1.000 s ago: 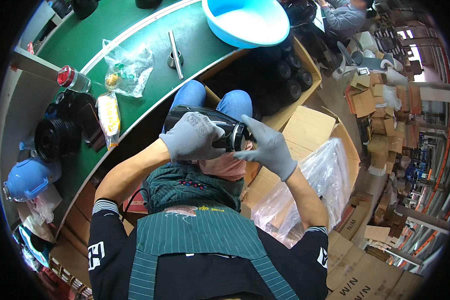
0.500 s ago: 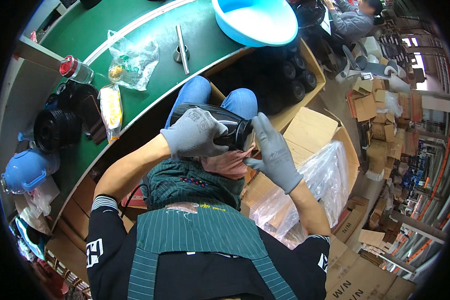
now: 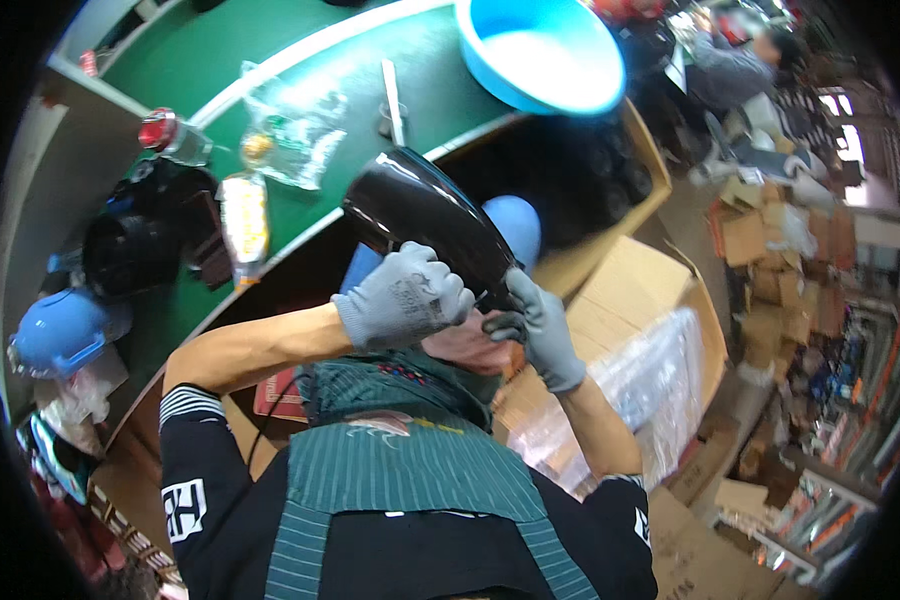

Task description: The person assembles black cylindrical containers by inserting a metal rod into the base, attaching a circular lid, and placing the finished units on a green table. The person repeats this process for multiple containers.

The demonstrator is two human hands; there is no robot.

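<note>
"Black and glossy: our tapered tube (image 3: 435, 215), raised over the lap, forward of both hands. How do we log its lie?"

"Long axis on a slant. Wide end up and to the left, at the edge of the green bench (image 3: 360, 60) as we look down; narrow end down and to the right, at the right hand (image 3: 548, 335)."

"So that hand is the nearer one to the narrow end?"

"Yes. Gloved in grey, fingers bent around that end, gripping it by our reading. From its palm the tube runs away forward and to the left."

"And the left hand (image 3: 407, 300)?"

"Also gloved, on the wearer's side of the tube, along its lower half. Knuckles up, fingers bent. Blur and the back of the glove hide the contact, so we cannot tell whether it closes on the tube or only rests against it."

"Which leaves the wide end?"

"Uncovered by either hand. We note it beyond the left knuckles and well apart from the right hand, with a metal rod (image 3: 393, 100) on the bench just past it in our view."

"Around the grip?"

"Pink cloth (image 3: 455, 348) bunched just below the hands, near the striped apron (image 3: 400, 465). One denim knee (image 3: 515, 225) shows beside the tube on the right; an open carton (image 3: 652, 170) lies farther right."
</note>
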